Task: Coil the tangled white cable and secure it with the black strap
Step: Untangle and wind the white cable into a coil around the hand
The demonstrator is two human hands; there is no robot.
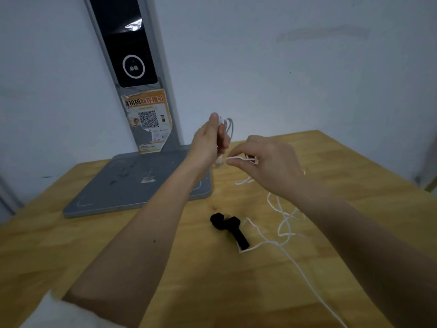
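Observation:
My left hand (209,140) is raised above the table and holds a few loops of the white cable (282,223) between thumb and fingers. To its right, my right hand (264,162) pinches a stretch of the same cable between thumb and forefinger. The rest of the cable lies in loose tangles on the wooden table (165,268) under my right forearm and trails off toward the near right edge. The black strap (230,227) lies on the table between my forearms, partly rolled at one end, touching a bend of the cable.
A grey stand (132,183) with a flat base sits at the table's back left; its upright column carries a dark panel and an orange sticker with a QR code. Behind stands a pale wall. The table's far right corner is near my right hand.

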